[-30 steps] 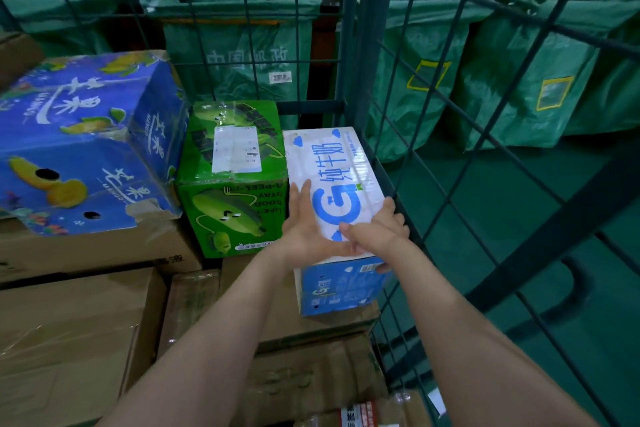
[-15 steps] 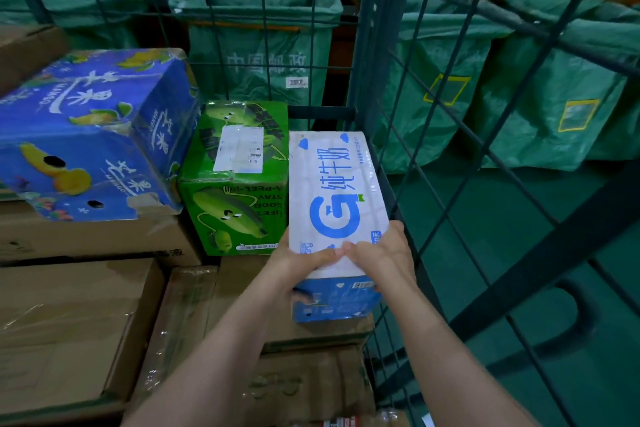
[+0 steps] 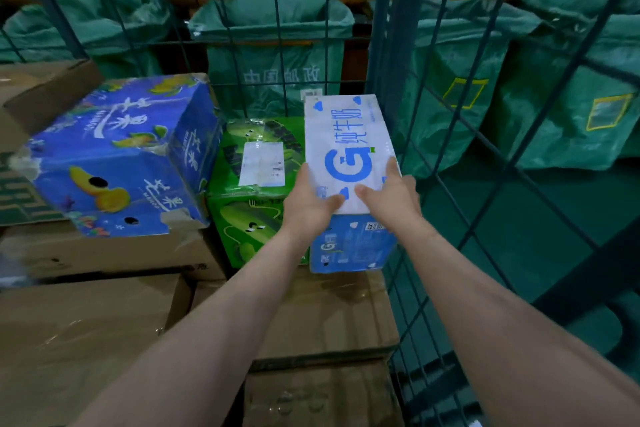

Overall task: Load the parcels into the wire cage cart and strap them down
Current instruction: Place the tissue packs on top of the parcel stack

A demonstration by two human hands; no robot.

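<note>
A white and blue milk carton box (image 3: 346,135) lies lengthwise in the right rear corner of the wire cage cart (image 3: 391,45), resting on a brown cardboard box (image 3: 325,315). My left hand (image 3: 308,204) grips its near left edge. My right hand (image 3: 391,194) grips its near right edge, thumbs on top. A green box with a white label (image 3: 256,163) sits directly to its left. A blue mango box (image 3: 121,156) lies tilted further left on other cardboard boxes.
The cage's green wire mesh (image 3: 485,218) runs along the right side and the back. Green mail sacks (image 3: 277,45) hang on an orange frame behind and to the right. Large brown boxes (image 3: 76,340) fill the near left. Green floor lies outside the cage.
Both hands have pushed the milk box further back toward the cage's rear corner, and they have spread from its near end to its left and right edges.
</note>
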